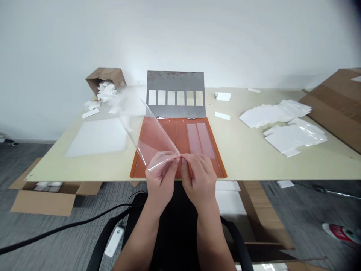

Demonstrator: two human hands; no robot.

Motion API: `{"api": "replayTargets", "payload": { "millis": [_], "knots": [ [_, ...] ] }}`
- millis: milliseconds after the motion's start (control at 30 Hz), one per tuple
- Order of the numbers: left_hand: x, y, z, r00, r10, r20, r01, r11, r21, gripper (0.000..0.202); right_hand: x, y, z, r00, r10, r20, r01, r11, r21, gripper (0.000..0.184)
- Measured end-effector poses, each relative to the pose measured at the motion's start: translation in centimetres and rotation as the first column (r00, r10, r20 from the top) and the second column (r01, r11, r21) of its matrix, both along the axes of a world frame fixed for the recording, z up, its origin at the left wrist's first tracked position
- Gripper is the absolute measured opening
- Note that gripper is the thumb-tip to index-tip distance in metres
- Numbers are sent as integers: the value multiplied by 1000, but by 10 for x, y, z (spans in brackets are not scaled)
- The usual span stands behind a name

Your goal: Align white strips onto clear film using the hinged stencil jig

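My left hand [160, 177] and my right hand [199, 177] meet in front of me, both pinching the near corner of a clear plastic sheet [141, 124]. The sheet rises up and to the left from my fingertips, over the table. Beneath it lies an orange jig plate [208, 165] with two pale strips [200, 137] laid in its right-hand slots. Its grey metal lid [175, 81] stands hinged open at the back, with a row of several rectangular windows.
A white sheet [97, 136] lies left of the jig. A tipped cardboard box [106, 77] spills white packets at the back left. Piles of white bags [284, 120] lie on the right, beside a large cardboard box [338, 101]. An open carton [42, 195] sits on the floor.
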State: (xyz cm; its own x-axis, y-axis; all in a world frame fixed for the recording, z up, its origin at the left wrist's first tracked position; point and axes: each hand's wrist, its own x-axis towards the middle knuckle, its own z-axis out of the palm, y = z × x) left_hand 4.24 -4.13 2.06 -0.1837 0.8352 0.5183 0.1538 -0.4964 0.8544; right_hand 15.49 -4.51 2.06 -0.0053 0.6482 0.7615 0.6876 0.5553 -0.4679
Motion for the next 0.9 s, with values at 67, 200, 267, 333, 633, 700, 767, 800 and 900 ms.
{"api": "replayTargets", "payload": {
  "millis": [67, 200, 267, 333, 633, 700, 767, 800, 900],
  "knots": [
    [-1, 0, -1, 999, -3, -47, 4, 1000, 19, 14, 1, 1, 1, 1000, 4, -5, -4, 1000, 0, 12],
    [-1, -1, -1, 994, -26, -105, 29, 999, 24, 17, 6, 3, 2, 999, 34, -43, -34, 999, -10, 12],
    [-1, -1, 0, 993, -40, -113, 44, 998, 34, 18, 7, 3, 3, 995, 45, -89, -47, 998, -28, 12],
    [-1, -1, 1, 992, -54, -113, 59, 997, 44, 19, 7, 4, 3, 987, 54, -152, -62, 997, -49, 12],
    [-4, 1, -1, 992, -121, -25, 121, 993, 13, 19, 6, 5, 0, 943, 112, -313, -166, 975, -150, 14],
    [-4, 0, -1, 992, -127, -10, 127, 992, 16, 21, 6, 5, 0, 939, 112, -325, -168, 974, -152, 13],
    [-3, 0, -1, 991, -135, 8, 134, 991, 17, 22, 6, 5, 1, 935, 110, -336, -170, 973, -155, 12],
    [-2, 0, -1, 990, -139, 19, 138, 990, 18, 22, 6, 5, 1, 933, 112, -341, -173, 973, -154, 12],
    [-2, 0, -1, 989, -140, 52, 139, 990, 16, 21, 5, 5, 0, 926, 119, -359, -184, 971, -154, 12]
  ]
}}
